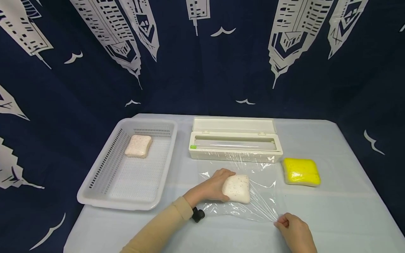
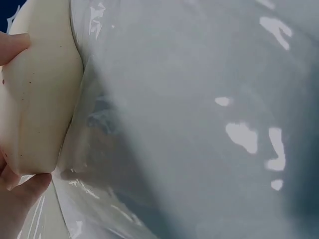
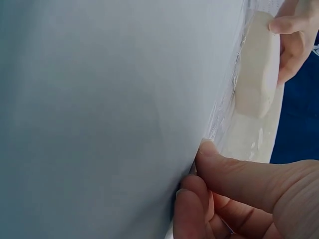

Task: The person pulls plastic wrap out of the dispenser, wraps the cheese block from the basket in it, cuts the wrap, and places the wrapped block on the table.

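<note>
A cream, speckled square block [image 1: 238, 189] with rounded corners lies on a sheet of clear cling film [image 1: 221, 209] on the table. My left hand [image 1: 213, 186] grips the block from its left side, and the left wrist view shows fingertips and thumb on the block [image 2: 42, 99]. Out from the cling film dispenser [image 1: 235, 155], its lid raised and a roll inside, the sheet runs toward me. At the front right my right hand [image 1: 295, 230] pinches the film's near corner between thumb and fingers, drawing creases from there toward the block.
On the left stands a white perforated basket [image 1: 162, 172] with a pinkish speckled block [image 1: 138, 146] in it. A shiny yellow block [image 1: 301, 171] sits right of the dispenser. Behind the white-covered table [image 1: 341, 211] hangs a dark blue patterned cloth [image 1: 202, 77].
</note>
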A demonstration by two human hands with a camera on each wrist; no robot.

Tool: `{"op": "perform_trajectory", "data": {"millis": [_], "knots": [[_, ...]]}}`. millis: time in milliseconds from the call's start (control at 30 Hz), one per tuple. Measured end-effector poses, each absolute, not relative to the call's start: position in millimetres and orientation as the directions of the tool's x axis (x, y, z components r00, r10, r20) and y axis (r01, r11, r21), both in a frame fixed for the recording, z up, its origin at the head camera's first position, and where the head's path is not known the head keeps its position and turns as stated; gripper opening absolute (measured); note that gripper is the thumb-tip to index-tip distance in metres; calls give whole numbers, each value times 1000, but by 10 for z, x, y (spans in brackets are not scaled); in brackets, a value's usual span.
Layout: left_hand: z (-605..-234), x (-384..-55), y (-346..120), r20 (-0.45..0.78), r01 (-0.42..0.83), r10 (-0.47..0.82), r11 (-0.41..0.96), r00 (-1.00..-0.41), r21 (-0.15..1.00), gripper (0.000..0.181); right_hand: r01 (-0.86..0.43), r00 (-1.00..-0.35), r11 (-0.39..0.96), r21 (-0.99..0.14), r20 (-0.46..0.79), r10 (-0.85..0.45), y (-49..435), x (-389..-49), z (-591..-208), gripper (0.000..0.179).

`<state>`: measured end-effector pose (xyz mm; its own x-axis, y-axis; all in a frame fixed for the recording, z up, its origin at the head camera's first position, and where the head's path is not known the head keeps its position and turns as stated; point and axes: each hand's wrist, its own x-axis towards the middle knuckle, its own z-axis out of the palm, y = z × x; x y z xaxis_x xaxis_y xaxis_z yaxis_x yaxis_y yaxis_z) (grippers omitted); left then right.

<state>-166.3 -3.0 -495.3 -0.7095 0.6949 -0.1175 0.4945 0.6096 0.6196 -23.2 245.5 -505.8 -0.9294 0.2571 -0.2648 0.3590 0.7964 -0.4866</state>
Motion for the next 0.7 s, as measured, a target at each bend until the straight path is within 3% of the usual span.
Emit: {"op": "perform_trajectory", "data": {"millis": [233,333,500,700], "knots": [[-4898,-1624,-99,-106,520,692,626,-714,581,100,348,-934,804,-481,-254,252,2430,-247,-5057,13],[-4828,-1577,-170,-75,517,668,638,-741,571,101,340,-936,811,-476,-251,245,2426,-255,-5053,13],[-4718,-1550,-367,28,439,536,660,-844,610,74,340,-934,813,-473,-268,235,2430,-268,-5038,12],[-4708,-1644,-597,113,256,262,614,-958,747,44,338,-934,816,-470,-274,229,2438,-278,-5030,12]]}}
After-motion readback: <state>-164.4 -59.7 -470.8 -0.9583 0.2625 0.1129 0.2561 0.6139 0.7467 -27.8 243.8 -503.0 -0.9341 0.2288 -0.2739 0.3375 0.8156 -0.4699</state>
